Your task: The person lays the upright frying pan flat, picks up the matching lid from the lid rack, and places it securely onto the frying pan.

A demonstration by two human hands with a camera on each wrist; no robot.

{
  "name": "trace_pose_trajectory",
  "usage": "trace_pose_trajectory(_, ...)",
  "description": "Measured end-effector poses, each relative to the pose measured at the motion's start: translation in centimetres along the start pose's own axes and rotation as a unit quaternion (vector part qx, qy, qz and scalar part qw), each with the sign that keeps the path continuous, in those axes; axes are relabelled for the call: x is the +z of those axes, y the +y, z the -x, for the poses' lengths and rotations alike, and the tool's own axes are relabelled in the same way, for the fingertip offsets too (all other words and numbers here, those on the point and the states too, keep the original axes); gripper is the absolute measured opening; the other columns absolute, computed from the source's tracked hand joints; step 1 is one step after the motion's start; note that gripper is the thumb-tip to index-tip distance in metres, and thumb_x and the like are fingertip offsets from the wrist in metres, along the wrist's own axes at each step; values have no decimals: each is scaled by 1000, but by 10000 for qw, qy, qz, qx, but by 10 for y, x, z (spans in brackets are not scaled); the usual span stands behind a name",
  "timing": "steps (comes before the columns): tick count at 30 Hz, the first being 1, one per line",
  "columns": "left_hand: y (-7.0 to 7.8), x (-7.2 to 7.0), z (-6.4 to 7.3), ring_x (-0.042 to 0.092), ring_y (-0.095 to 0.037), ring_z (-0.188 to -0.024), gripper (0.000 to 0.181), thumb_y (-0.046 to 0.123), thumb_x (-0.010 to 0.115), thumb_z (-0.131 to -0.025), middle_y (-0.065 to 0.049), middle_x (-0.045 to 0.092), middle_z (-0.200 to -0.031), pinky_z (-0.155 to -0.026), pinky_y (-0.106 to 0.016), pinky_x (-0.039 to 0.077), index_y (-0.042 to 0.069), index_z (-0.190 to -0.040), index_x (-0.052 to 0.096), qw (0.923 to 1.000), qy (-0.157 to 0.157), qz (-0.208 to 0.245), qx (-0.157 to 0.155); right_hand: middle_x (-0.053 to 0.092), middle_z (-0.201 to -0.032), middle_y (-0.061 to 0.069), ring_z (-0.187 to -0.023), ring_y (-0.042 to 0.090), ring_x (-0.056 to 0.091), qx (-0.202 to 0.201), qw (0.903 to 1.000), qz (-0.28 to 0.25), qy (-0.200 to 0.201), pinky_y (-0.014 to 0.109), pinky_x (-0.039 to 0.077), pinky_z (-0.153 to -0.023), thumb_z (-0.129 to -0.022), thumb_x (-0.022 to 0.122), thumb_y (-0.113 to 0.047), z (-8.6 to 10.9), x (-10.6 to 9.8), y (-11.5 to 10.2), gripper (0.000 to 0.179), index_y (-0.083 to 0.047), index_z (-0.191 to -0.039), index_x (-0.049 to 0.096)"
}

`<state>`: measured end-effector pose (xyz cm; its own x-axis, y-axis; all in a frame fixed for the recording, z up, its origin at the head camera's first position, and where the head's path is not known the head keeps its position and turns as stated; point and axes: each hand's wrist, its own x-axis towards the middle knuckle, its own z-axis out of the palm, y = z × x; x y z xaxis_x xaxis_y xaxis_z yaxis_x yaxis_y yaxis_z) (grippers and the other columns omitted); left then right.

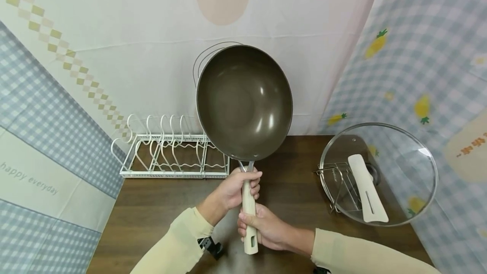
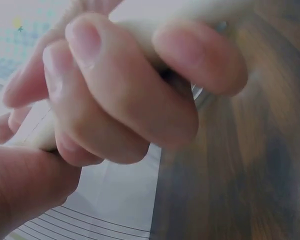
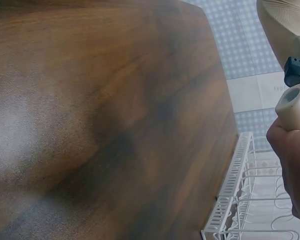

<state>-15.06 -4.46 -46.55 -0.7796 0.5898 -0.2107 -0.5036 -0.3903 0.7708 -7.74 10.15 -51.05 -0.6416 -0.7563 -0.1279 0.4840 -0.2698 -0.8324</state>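
A dark-coated wok [image 1: 243,100] is held up in the head view, its inside facing me and its cream handle [image 1: 248,206] pointing down. My left hand [image 1: 236,187] grips the handle near the pan, thumb lying across it. Lower down, my right hand [image 1: 266,225] holds the same handle close to its end. Curled fingers [image 2: 125,100] of the left hand wrap the pale handle in the left wrist view. In the right wrist view the handle's hollow end [image 3: 292,100] sticks out past the right hand [image 3: 297,165].
A white wire rack [image 1: 175,174] with upright loops stands at the back left of the wooden table [image 1: 171,206]. At the right, a glass lid [image 1: 411,185] with a cream handle [image 1: 367,189] leans over a small metal wire stand [image 1: 342,185]. Printed cloth [image 1: 152,20] hangs behind.
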Motion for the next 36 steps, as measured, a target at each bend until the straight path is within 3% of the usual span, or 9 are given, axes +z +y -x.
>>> trace_pose_trajectory(5, -3, 4, -1, 37, -6, -45, 34, 10, 55, -102, 6, 39, -54, -49, -22, 38, 17, -71, 45, 9995, 310, 73, 36, 56, -82, -6, -76, 6, 59, -189, 9998, 35, -26, 24, 56, -76, -110, 47, -12, -3, 2, 5, 4, -14, -108, 44)
trace_pose_trajectory(9, -5, 8, -1, 39, -6, -42, 38, 13, 60, -101, 5, 41, -51, -45, -21, 38, 16, -66, 44, 9969, 759, -130, 170, 56, -82, -6, -76, 6, 60, -225, 9996, 71, 182, 24, 57, -76, -109, 51, -14, -3, 8, 6, 5, -14, -107, 46)
trace_pose_trajectory(17, -15, 12, 1, 48, -10, -43, 28, 8, 65, -95, 2, 48, -56, -47, -24, 48, 11, -71, 51, 9862, 1377, -720, 578, 58, -81, -5, -74, 6, 60, -107, 9976, 124, 679, 24, 57, -74, -109, 50, -12, -1, 17, 5, 2, -12, -110, 48)
trace_pose_trajectory(24, -20, 9, 2, 57, -10, -48, 14, 6, 65, -98, 0, 56, -61, -51, -26, 56, 6, -85, 58, 9849, 1303, -978, 583, 57, -81, -5, -74, 5, 60, 1, 9967, 83, 812, 24, 57, -73, -109, 50, -14, 1, 21, 6, 4, -11, -111, 47)
trace_pose_trajectory(28, -22, 7, 4, 60, -10, -50, 8, 8, 64, -99, -1, 62, -66, -52, -26, 57, 2, -94, 62, 9842, 1278, -1166, 375, 56, -80, -6, -75, 6, 59, 13, 9961, -19, 885, 25, 56, -74, -109, 50, -14, 0, 23, 10, 3, -12, -110, 48)
trace_pose_trajectory(32, -23, 7, 6, 52, -9, -46, 11, 12, 64, -100, 2, 55, -60, -47, -25, 50, 4, -94, 59, 9825, 1368, -1245, 219, 56, -80, -6, -75, 6, 58, 28, 9950, -62, 993, 26, 56, -73, -109, 52, -17, 0, 26, 13, 5, -12, -107, 50)
trace_pose_trajectory(36, -24, 10, 4, 40, -7, -42, 23, 19, 67, -100, 5, 44, -54, -42, -24, 40, 10, -86, 52, 9843, 1394, -1038, 322, 55, -80, -5, -75, 6, 58, -40, 9942, -59, 1074, 25, 56, -73, -108, 53, -18, 0, 28, 11, 8, -12, -104, 50)
